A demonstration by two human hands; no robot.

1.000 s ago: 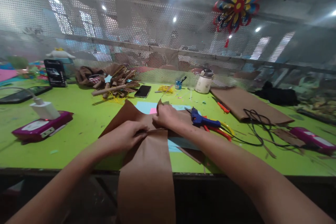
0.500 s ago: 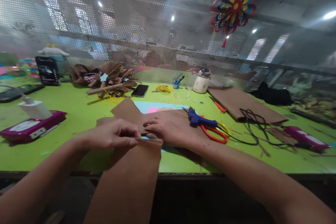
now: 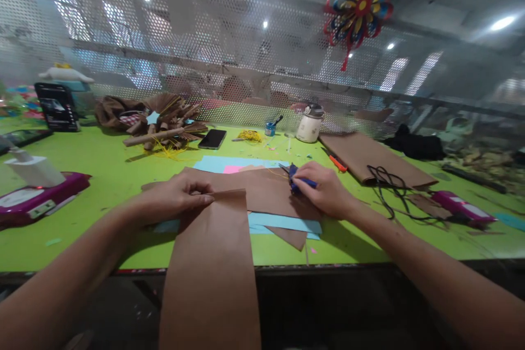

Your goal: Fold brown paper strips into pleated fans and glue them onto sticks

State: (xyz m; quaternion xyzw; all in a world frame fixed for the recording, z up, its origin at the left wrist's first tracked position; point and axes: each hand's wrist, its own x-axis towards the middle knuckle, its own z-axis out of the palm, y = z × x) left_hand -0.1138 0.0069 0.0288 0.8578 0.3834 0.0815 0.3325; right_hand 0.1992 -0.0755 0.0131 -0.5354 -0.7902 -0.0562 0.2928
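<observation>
My left hand (image 3: 182, 194) pinches the folded top edge of a long brown paper strip (image 3: 213, 262), which hangs over the table's front edge. My right hand (image 3: 324, 188) is closed around a blue glue gun (image 3: 293, 178), its nozzle pointing left. Most of the glue gun's handle is hidden by my fingers. Under both hands lie more brown paper (image 3: 266, 191), light blue paper (image 3: 287, 222) and a bit of pink paper (image 3: 232, 169).
A purple power strip (image 3: 45, 197) with a white charger (image 3: 35, 168) is at left. Behind are a rolled-paper craft (image 3: 159, 131), a phone (image 3: 212, 139) and a white bottle (image 3: 309, 124). To the right are an orange cutter (image 3: 337, 162), folded brown paper (image 3: 373, 158) and a black cable (image 3: 388, 191).
My right hand has left the paper's folded edge, moved right and taken hold of the glue gun. My left hand still pinches the strip, now lying flatter and straighter.
</observation>
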